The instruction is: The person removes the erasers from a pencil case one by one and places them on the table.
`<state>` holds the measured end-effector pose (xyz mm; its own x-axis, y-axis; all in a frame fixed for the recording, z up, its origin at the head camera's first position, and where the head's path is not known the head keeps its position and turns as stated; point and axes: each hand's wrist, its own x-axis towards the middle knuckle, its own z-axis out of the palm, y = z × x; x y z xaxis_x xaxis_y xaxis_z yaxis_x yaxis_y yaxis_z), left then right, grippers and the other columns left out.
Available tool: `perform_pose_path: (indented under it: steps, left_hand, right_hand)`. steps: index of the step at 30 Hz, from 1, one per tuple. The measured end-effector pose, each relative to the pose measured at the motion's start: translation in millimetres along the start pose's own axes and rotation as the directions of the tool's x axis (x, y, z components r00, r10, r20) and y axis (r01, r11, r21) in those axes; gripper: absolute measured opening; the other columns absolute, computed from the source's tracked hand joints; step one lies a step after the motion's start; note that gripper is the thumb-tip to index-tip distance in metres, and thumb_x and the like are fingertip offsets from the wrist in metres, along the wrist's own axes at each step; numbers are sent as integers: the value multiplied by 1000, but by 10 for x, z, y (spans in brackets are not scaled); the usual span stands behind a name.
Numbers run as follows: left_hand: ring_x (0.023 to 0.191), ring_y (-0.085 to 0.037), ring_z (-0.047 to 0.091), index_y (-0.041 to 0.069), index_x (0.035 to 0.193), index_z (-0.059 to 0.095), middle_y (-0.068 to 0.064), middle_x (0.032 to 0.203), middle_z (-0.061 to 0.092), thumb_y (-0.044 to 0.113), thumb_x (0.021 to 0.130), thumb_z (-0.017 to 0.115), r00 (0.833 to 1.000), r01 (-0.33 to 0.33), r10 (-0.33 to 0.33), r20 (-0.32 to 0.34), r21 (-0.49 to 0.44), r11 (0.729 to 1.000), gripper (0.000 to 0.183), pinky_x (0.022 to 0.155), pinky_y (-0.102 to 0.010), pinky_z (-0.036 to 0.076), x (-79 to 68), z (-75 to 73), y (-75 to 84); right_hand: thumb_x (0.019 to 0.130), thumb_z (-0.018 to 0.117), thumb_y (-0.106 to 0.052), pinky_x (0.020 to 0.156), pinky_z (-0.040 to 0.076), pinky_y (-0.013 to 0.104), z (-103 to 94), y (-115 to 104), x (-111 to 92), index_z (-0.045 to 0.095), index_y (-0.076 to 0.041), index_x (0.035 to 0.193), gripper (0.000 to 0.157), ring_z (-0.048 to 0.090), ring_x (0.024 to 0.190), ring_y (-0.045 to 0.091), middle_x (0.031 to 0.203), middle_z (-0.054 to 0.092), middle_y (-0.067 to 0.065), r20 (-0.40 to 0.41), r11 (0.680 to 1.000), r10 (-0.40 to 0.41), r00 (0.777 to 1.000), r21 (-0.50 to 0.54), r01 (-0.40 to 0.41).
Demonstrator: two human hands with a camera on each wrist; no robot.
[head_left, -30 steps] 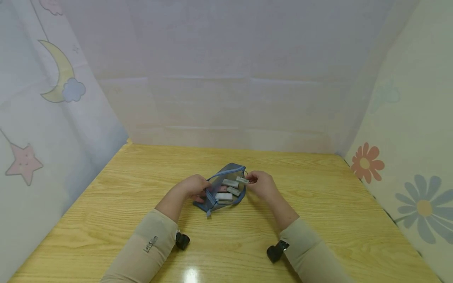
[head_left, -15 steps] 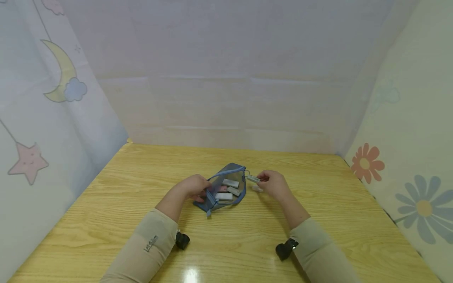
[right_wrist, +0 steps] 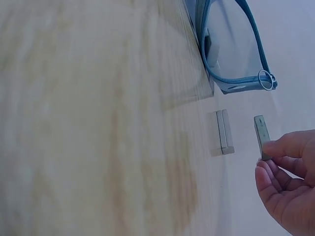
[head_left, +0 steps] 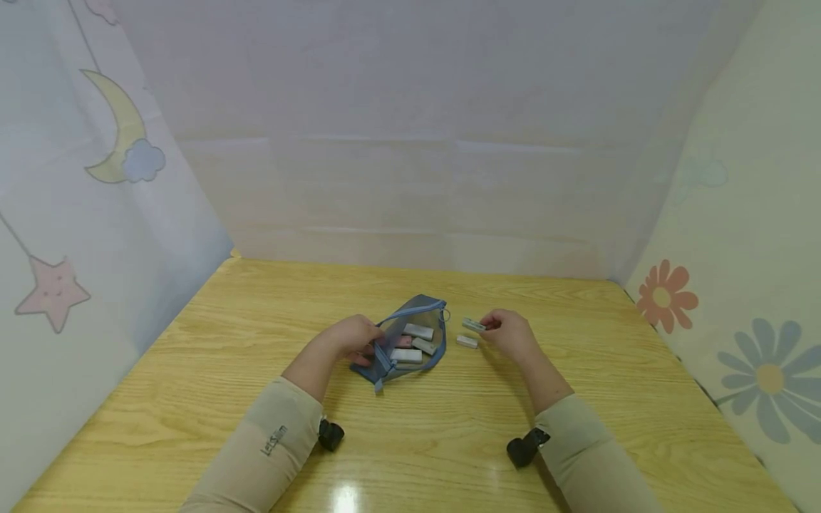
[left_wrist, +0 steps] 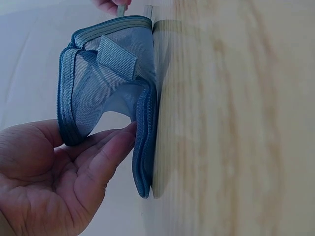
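A blue mesh zip pouch [head_left: 410,308] lies on the table with its mouth spread. Several small rectangular blocks, such as a white block [head_left: 407,355], show inside it; one is pink. My left hand [head_left: 351,338] grips the pouch's left end; in the left wrist view its thumb and fingers are at the edges of the mesh. To the right of the pouch, my right hand [head_left: 513,335] pinches a small grey-green block [right_wrist: 262,136] by one end, with dark marks on its face. Below it, a second pale block [head_left: 467,342] lies on the table, apart from the hand.
The wooden table [head_left: 269,292] is bounded by a pale back wall sheet [head_left: 410,178] and patterned side sheets. A metal ring [head_left: 445,315] hangs at the pouch's right corner. A black wrist camera [head_left: 527,447] sits at the right sleeve, another at the left.
My right hand has drawn the grey-green block from the pouch's mouth to the right. The pale block on the table has come into view. My left hand stays on the pouch.
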<state>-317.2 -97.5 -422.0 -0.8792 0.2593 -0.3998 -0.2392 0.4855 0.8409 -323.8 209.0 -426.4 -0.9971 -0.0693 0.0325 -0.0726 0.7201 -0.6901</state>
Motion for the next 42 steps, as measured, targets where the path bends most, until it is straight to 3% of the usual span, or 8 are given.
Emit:
perform_pose_path:
  steps: [16,28,35,42]
  left_hand:
    - [72,-15,56,-4,95,63,-6,80,56,14,93,45,1000,3,-3,-9,16,1000,25,64,-32,55,-34,-58,65]
    - [61,-12,48,-3,95,63,-2,66,48,13,92,46,1000,6,-6,-5,-11,1000,24,62,-33,54,-9,-23,-18]
    - [72,-14,60,-4,95,64,-6,79,61,14,93,45,1000,4,-4,17,-14,1000,26,66,-34,54,9,-20,-15]
    - [68,-13,58,-4,94,64,-5,75,60,14,91,46,1000,-2,2,14,2,1000,25,63,-33,55,10,-15,-3]
  right_hand:
    - [84,61,-6,62,45,27,2,105,57,62,0,99,16,53,74,18,88,57,9,47,998,64,997,-20,-63]
    - [82,64,-6,66,43,32,120,154,68,64,-1,93,12,51,76,20,85,59,8,60,996,47,997,-76,-42]
    - [79,67,-7,67,44,31,137,175,84,65,-3,89,12,52,74,19,81,59,6,59,995,27,998,-102,-21]
    - [78,68,-9,70,45,35,112,175,68,64,-2,94,17,54,78,21,86,61,8,47,995,24,999,-96,-20]
